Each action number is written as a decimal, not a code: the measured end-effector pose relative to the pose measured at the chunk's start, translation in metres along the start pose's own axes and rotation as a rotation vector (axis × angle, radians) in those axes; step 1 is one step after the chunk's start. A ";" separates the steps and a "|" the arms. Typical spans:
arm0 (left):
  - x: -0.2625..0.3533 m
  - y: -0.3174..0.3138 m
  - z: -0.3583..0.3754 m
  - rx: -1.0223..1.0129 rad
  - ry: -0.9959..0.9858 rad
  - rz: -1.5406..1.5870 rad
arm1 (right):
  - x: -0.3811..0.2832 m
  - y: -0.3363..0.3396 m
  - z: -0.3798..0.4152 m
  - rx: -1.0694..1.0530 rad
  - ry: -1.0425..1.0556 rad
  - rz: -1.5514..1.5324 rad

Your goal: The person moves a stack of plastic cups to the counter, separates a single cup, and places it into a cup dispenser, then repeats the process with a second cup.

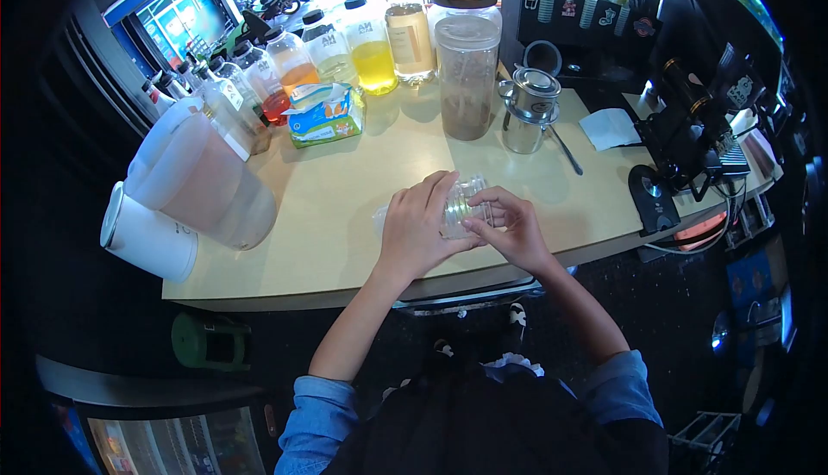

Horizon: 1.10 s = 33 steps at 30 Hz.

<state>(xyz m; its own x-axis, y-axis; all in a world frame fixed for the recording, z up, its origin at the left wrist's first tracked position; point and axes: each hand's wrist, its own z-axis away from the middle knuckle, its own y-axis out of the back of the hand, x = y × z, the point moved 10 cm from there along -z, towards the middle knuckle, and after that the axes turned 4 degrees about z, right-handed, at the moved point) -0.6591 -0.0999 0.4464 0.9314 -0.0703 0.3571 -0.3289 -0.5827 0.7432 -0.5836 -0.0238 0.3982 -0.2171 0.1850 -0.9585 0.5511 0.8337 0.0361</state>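
Close above the front of the table, my two hands hold a clear ribbed container (462, 206), glass or plastic, tipped on its side. My left hand (416, 229) wraps around its body, the fingers lying over the top. At the right end, the thumb and fingers of my right hand (512, 227) close around the rim. A bit of clear material also peeks out left of my left hand. Much of the container is hidden behind the fingers.
Beyond the hands stand a tall lidded canister (468, 78), a metal drip coffee filter (533, 100) and a spoon (566, 149). A tissue pack (326, 117) and several bottles, one yellow (372, 57), line the back left. A large pitcher (203, 182) and white tub (148, 238) occupy the left edge.
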 end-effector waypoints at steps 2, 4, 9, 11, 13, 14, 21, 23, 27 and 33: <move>-0.003 -0.001 0.000 -0.014 0.006 0.006 | 0.001 0.000 0.000 -0.002 0.007 -0.014; -0.003 0.000 0.000 -0.028 0.012 0.008 | 0.001 0.003 0.001 0.000 0.012 -0.025; -0.013 0.004 0.000 -0.088 0.067 -0.009 | -0.010 0.037 0.006 0.115 0.118 0.136; -0.014 0.007 0.001 -0.091 0.052 -0.057 | -0.013 0.047 0.008 0.084 0.095 0.183; -0.017 0.002 0.001 -0.115 0.064 -0.045 | -0.013 0.042 0.009 -0.008 0.095 0.237; -0.019 0.000 0.001 -0.134 0.076 -0.037 | -0.015 0.042 0.010 -0.006 0.095 0.237; -0.015 0.000 0.003 -0.137 0.063 -0.048 | -0.018 0.036 0.011 -0.087 0.093 0.279; -0.014 0.001 0.003 -0.133 0.057 -0.051 | -0.019 0.033 0.009 -0.096 0.092 0.300; -0.014 0.001 0.006 -0.105 0.051 -0.049 | -0.019 0.028 0.009 -0.084 0.091 0.320; -0.007 0.006 0.009 -0.002 0.001 -0.095 | -0.011 0.018 0.007 -0.017 0.067 0.138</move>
<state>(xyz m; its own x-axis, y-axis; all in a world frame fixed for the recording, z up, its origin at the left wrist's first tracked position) -0.6666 -0.1104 0.4433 0.9583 -0.0144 0.2853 -0.2394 -0.5854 0.7746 -0.5659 -0.0149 0.4074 -0.1935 0.3322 -0.9232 0.5654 0.8067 0.1717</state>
